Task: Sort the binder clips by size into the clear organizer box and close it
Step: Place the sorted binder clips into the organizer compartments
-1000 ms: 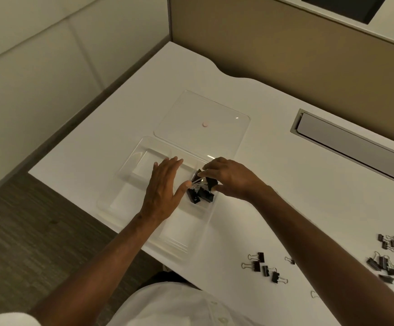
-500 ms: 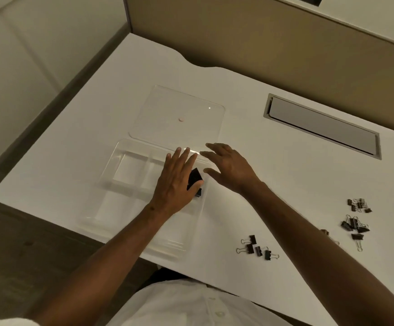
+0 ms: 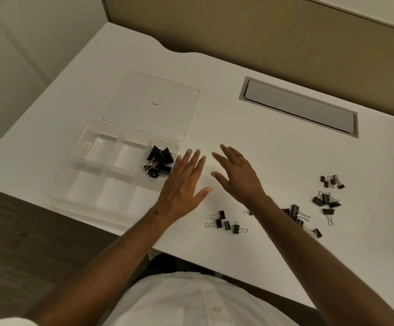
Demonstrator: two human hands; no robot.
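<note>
We can read no text, label, brand, number or sign anywhere here.

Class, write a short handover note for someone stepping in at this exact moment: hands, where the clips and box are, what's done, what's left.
Left hand and right hand: both open, holding nothing, above the desk right of the box.
Organizer box: open, its lid flat behind it.
Done: large clips are in the far right compartment.
Left: small clips near the front edge and the mixed clips at the right need sorting into the other compartments; then close the lid.
</note>
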